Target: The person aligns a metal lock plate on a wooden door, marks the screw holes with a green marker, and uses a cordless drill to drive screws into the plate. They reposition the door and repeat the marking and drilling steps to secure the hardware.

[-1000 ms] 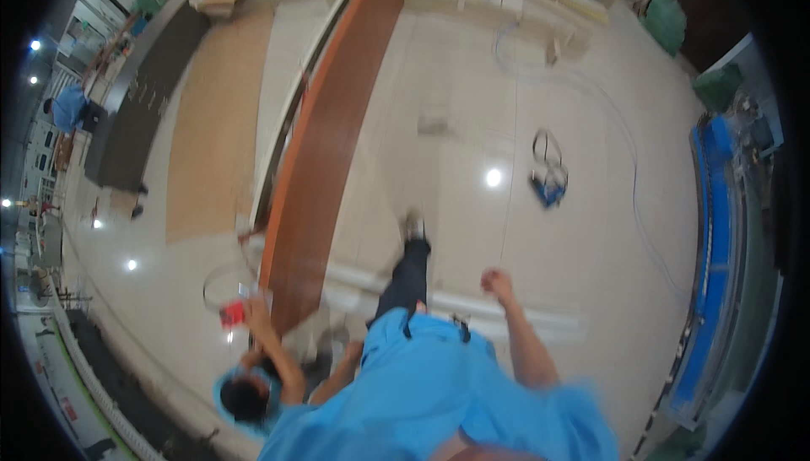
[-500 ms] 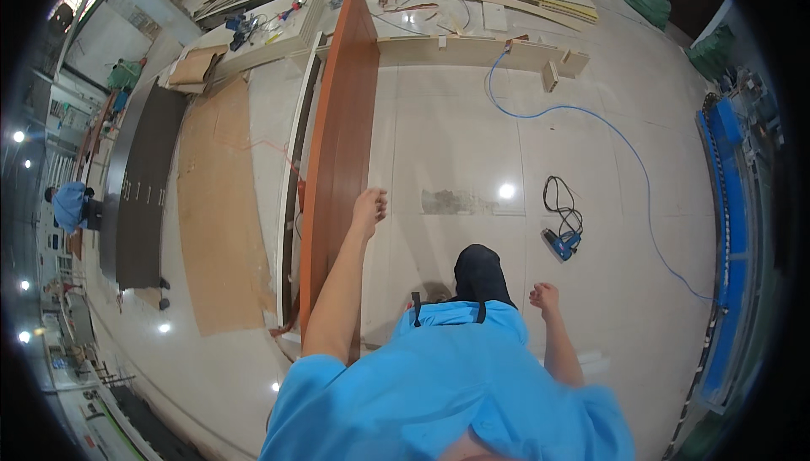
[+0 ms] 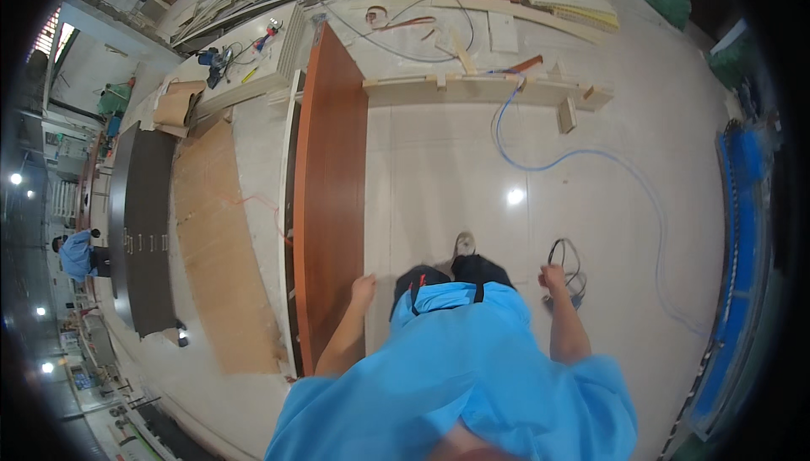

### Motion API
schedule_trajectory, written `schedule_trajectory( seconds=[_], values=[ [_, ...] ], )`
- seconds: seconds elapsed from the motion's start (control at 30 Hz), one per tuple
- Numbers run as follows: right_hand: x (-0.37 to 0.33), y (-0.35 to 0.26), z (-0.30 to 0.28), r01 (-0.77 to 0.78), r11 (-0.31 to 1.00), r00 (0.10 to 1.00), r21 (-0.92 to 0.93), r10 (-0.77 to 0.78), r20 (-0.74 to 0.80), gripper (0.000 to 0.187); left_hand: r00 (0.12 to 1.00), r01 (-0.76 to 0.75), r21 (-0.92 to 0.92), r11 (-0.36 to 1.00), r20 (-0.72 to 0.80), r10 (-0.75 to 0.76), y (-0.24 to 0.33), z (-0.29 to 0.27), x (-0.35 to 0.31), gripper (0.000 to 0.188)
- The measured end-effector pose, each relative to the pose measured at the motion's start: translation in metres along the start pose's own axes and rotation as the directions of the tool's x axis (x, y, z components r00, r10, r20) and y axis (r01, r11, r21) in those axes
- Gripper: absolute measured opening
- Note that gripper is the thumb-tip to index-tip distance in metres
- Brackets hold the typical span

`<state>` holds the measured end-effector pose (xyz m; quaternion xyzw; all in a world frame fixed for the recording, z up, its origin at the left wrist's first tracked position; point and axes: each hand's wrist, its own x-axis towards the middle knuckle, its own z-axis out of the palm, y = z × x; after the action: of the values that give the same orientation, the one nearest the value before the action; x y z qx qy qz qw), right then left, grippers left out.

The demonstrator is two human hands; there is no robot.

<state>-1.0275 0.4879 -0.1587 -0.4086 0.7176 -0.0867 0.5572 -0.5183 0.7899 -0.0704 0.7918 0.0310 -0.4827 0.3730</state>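
A tall reddish-brown panel point(image 3: 339, 183) stands on edge along my left side, its face turned toward me. Close beside that face hangs my left hand point(image 3: 364, 286), fingers curled, with nothing visible in it. My right hand point(image 3: 553, 276) hangs on the other side with its fingers curled in and nothing seen in its grip. Behind it on the floor lies a blue corded power tool point(image 3: 577, 300) with its black cable point(image 3: 569, 250) looped. The right hand and forearm hide much of that tool.
Ahead, a long pale board frame point(image 3: 472, 92) crosses the floor. A blue air hose point(image 3: 591, 154) winds to blue machinery point(image 3: 741, 242) at the right. Left of the panel lie brown sheet point(image 3: 219, 242) and a dark panel point(image 3: 145, 233). Another person point(image 3: 78, 254) stands far left.
I have stepped forward along the panel; the board frame is closer and the power tool is now beside me. Both arms have swung, the left hand back toward my body.
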Motion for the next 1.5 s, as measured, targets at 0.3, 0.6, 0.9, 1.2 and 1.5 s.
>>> schedule_trajectory(
  seconds=[0.3,0.6,0.9,1.2,1.5],
  values=[
    [0.13,-0.476,0.168,0.37,0.907,0.864,0.203,-0.416,0.285,0.025,0.928,0.265,-0.322,0.909,-0.17,-0.33,0.096,0.024,0.075,0.027],
    [0.288,-0.664,0.288,0.37,0.797,0.873,-0.478,-0.122,0.472,0.025,0.687,-0.69,-0.125,0.713,-0.424,0.591,0.478,0.019,0.275,0.032],
    [0.357,-0.769,0.246,0.108,0.919,0.958,-0.38,0.006,0.287,0.019,0.697,-0.503,-0.027,0.864,-0.603,0.387,0.719,-0.039,0.337,0.036],
    [0.56,-1.066,0.636,0.506,0.473,0.83,-0.722,-0.04,0.556,0.024,0.616,-0.232,-0.356,0.905,-0.774,-0.147,0.743,-0.016,0.464,0.033],
    [0.73,-1.234,1.434,0.879,-0.44,0.058,-0.185,-0.285,0.957,0.06,-0.053,0.778,-0.409,0.477,-0.799,-0.599,0.795,0.002,0.487,0.026]
  ],
)
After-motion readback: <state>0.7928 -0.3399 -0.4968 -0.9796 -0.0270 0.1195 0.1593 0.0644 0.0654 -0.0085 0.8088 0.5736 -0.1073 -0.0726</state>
